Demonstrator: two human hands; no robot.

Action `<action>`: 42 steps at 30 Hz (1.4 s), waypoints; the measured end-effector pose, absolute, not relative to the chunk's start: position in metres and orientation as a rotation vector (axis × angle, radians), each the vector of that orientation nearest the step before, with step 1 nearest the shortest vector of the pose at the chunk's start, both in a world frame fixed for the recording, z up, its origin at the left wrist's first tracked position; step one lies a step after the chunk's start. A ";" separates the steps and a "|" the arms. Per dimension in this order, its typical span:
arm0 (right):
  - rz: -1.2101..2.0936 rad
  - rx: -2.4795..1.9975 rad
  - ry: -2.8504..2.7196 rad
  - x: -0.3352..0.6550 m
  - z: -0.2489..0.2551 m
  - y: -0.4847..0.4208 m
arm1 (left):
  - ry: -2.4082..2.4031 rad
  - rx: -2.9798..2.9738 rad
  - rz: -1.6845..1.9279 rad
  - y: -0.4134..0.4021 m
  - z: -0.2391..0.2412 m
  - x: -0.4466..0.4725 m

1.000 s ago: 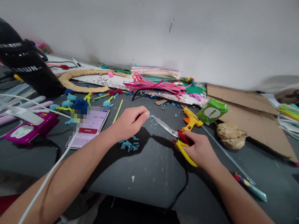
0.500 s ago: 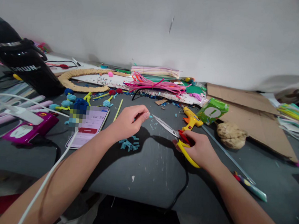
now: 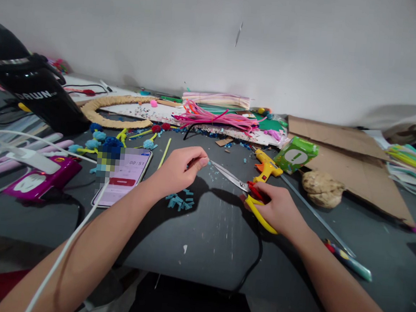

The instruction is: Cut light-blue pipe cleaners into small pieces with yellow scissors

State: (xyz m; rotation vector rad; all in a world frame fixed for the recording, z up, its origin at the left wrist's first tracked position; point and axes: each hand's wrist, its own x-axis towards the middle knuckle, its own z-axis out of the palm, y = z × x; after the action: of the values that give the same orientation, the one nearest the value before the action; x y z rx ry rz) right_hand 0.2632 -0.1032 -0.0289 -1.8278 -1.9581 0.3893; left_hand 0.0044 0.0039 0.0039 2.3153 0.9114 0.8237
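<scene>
Right at the pinched-shut fingertips of the left hand sit the scissors tips, and whatever's nipped there is too small to tell. The right hand is curled tight through the yellow handles. Danger: one snip could catch a fingertip. The glue gun crowds in just beyond the right hand, blue offcuts lie just behind the left, and bare worktop toward the near edge offers room.

one scissors — one phone
</scene>
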 end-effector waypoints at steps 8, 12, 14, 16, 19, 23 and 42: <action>0.411 -1.839 -1.962 0.266 -0.032 -0.102 | 0.914 2.319 0.820 0.004 0.004 0.005; 0.412 -1.848 -1.951 0.266 -0.032 -0.102 | 0.915 2.324 0.825 0.004 0.004 0.004; 0.405 -1.852 -1.926 0.265 -0.031 -0.103 | 0.914 2.328 0.829 0.004 0.003 0.004; 0.408 -1.843 -1.901 0.264 -0.030 -0.104 | 0.911 2.334 0.836 0.005 0.003 0.004; 0.418 -1.824 -1.890 0.263 -0.031 -0.105 | 0.912 2.342 0.846 0.005 0.003 0.005; 0.404 -1.848 -1.927 0.263 -0.031 -0.104 | 0.912 2.344 0.851 0.006 0.002 0.005; 0.408 -1.834 -1.899 0.264 -0.033 -0.103 | 0.917 2.337 0.838 0.006 0.002 0.005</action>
State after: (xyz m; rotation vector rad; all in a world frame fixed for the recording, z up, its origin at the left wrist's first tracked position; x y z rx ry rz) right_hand 0.2643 -0.1031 -0.0326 -1.8344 -1.8994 0.4084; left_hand 0.0046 0.0064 0.0017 2.3372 0.9170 0.8379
